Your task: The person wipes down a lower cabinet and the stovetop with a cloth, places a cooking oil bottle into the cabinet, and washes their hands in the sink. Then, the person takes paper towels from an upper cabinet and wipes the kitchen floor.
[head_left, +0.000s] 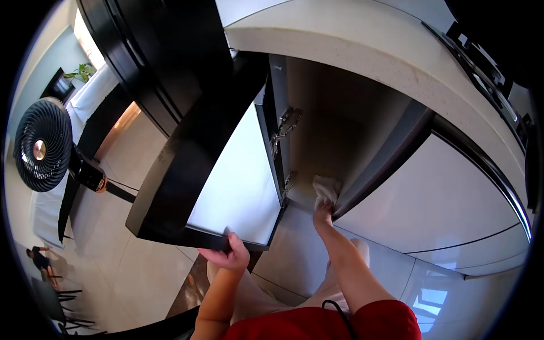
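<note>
My left hand [229, 256] grips the lower edge of an open cabinet door [238, 175], thumb on the pale inner panel and fingers under the dark frame. Metal hinges [286, 124] join the door to the cabinet side. Low in the opening, my right hand [323, 209] is closed on a light, crumpled cloth [326, 188]. The cloth is at the cabinet's lower front, near its right side wall; the fingers are partly hidden. Behind it, the dark cabinet interior [345, 113] is shadowed and hard to make out.
A curved stone countertop [334, 42] overhangs the cabinet, with a cooktop [481, 79] at right. A white curved cabinet front [453, 192] adjoins the opening. At left stand a black fan [42, 144] and tall dark cabinet [164, 45]. Another person [41, 260] is far off.
</note>
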Action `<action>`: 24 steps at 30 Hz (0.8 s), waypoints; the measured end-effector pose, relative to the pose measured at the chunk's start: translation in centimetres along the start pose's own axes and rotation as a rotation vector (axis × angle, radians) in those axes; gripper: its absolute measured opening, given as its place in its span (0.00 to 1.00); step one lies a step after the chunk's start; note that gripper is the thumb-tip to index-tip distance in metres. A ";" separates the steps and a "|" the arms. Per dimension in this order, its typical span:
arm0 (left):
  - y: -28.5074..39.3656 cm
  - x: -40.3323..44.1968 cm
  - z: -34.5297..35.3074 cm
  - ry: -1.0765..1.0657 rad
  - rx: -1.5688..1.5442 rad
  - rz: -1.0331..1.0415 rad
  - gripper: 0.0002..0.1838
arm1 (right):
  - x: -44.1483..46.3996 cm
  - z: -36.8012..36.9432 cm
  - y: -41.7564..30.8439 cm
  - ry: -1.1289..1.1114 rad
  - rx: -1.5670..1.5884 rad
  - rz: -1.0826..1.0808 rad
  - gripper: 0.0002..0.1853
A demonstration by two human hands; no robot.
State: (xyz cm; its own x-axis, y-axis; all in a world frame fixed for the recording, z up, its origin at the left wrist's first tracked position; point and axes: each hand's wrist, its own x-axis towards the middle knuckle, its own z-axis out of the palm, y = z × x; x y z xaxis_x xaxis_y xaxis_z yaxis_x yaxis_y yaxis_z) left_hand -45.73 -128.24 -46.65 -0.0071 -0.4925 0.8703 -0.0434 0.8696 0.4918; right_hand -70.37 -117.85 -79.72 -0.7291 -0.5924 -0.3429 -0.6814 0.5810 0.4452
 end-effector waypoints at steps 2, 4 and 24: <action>-0.2 -0.1 -0.1 -0.022 0.013 0.031 0.40 | 0.1 0.6 -0.4 0.012 0.005 0.008 0.27; -0.9 -1.0 0.1 0.002 -0.006 0.041 0.40 | 1.3 1.6 -0.6 0.032 0.017 0.044 0.27; 0.4 -0.1 1.0 0.100 -0.006 -0.085 0.42 | 0.9 -1.5 2.1 0.009 0.196 -0.040 0.22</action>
State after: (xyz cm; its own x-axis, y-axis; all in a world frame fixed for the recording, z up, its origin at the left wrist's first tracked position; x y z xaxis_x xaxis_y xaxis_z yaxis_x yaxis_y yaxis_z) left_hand -46.73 -127.88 -46.58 0.0960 -0.5587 0.8238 -0.0336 0.8254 0.5636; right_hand -72.34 -118.00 -77.85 -0.7010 -0.6219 -0.3490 -0.7102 0.6535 0.2618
